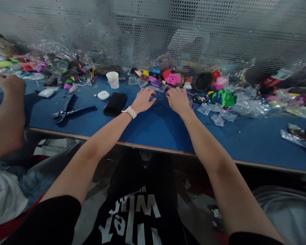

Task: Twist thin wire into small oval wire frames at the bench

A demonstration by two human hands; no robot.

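Note:
My left hand, with a white band on its wrist, reaches over the blue table. Its fingers are bent and the thumb stands apart from them; nothing plain is held. Just beyond its fingertips lies clear plastic wrap beside a purple piece. Across a short gap, my right hand rests with fingers loosely bent and apart, their tips partly hidden. A bright pink piece with a drawn face lies right behind it. Close on its right is a black piece with white marks.
Mixed small coloured items and clear bags line the perforated metal panel. On the left are a black phone-like object, a white oval case, a paper cup and dark cutters. Another person's hand is at far left.

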